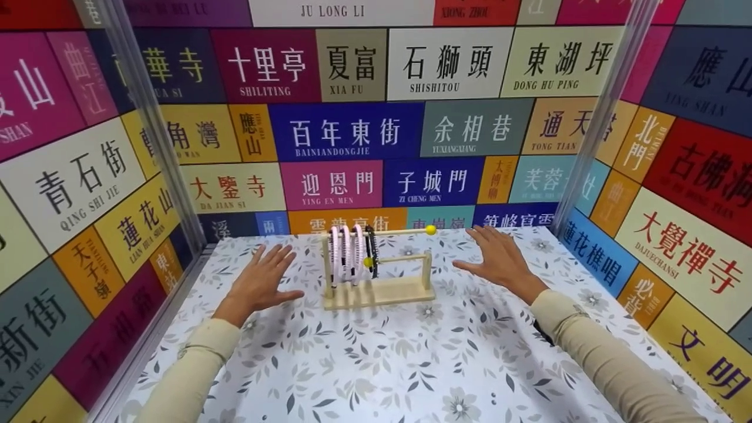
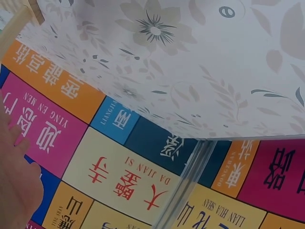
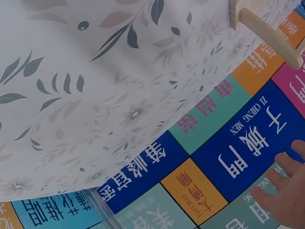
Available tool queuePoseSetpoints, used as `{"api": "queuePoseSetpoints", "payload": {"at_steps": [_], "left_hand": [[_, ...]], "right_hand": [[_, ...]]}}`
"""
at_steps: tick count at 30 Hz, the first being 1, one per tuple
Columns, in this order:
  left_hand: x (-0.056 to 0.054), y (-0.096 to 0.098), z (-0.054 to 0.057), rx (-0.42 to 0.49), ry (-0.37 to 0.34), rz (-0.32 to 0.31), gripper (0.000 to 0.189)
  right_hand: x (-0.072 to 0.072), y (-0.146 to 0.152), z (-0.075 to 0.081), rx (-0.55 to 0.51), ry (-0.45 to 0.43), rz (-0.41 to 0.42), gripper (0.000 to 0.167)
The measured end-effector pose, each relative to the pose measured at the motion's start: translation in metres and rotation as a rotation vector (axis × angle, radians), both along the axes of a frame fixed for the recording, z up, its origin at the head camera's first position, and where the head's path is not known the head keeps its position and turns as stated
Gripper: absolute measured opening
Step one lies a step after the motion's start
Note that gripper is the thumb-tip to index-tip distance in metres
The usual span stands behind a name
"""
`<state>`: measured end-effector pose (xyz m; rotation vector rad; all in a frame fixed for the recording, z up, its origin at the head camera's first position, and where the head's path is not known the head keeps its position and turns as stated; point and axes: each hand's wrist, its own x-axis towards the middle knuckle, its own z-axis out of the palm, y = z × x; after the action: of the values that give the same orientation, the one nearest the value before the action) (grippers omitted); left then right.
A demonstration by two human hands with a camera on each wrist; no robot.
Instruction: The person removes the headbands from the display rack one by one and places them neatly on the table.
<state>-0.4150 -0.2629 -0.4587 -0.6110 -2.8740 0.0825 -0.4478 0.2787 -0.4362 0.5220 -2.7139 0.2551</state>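
Note:
On the patterned tabletop stands a wooden rack [image 1: 382, 292] with two bars, each ending in a yellow ball. Several pale pink rings [image 1: 345, 255] and black beaded rings [image 1: 373, 249], like bracelets or hair ties, hang from the upper bar near the left post. My left hand [image 1: 262, 279] is held to the left of the rack, fingers spread and apart from it. To the rack's right my right hand [image 1: 499, 258] hovers with spread fingers, holding nothing. Part of the left hand [image 2: 19, 176] and of the right hand [image 3: 286, 191] shows in each wrist view.
A white tabletop [image 1: 376, 364] with grey leaves and flowers reaches to the back wall [image 1: 346, 129], which is covered in coloured name panels. Similar side walls [image 1: 76, 205] close in on both sides, with clear corner strips [image 1: 605, 106] where they meet.

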Motion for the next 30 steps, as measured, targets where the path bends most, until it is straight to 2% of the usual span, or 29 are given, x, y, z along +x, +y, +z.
{"api": "queuePoseSetpoints", "payload": {"at_steps": [6,12,25,30], "left_hand": [[-0.001,0.007,-0.003,0.009,0.000,0.000,0.101],[-0.001,0.013,-0.004,0.017,-0.010,0.007,0.101],[-0.008,0.030,-0.008,0.015,-0.013,-0.020,0.098],[-0.008,0.035,-0.012,0.035,-0.005,-0.038,0.096]], "right_hand": [[0.001,-0.008,0.001,-0.054,0.139,0.059,0.082],[0.001,-0.024,0.004,-0.086,0.204,0.093,0.073],[0.004,-0.061,0.018,-0.119,0.134,0.135,0.063],[0.006,-0.075,0.021,-0.126,0.133,0.168,0.061]]}}
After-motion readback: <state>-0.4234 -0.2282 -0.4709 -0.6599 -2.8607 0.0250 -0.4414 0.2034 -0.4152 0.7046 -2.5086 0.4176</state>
